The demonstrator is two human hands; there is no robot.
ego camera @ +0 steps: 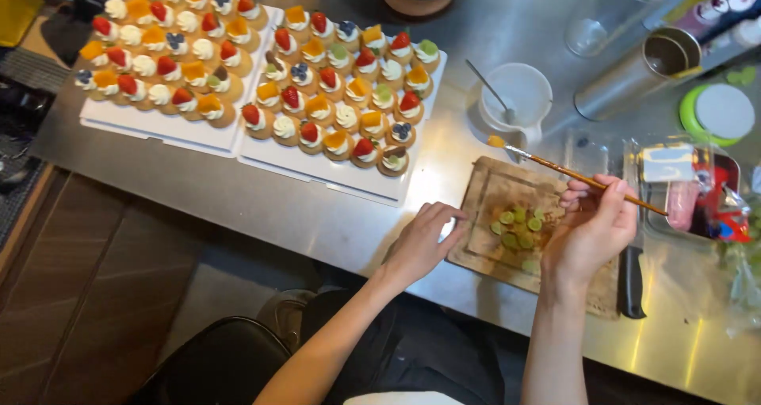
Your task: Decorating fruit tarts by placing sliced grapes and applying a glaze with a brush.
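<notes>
- right hand (590, 231) pinches a thin brush (579, 175) mid-handle, wet bristle tip pointing toward the white cup (519, 96) - pencil-style grip for control
- left hand (420, 242) holds nothing, fingers loosely curled at the left edge of the wooden cutting board (495, 207), likely steadying it
- green fruit slices (519, 227) sit mid-board, under the right hand
- tart trays (333, 175) toward the counter's far left

My right hand (590, 231) covers part of the cutting board (507, 191) and the black knife (631, 282) beside it. The far tray of tartlets (158, 120) runs off the top edge. I can't make out what's inside the clear container (690, 187).
</notes>
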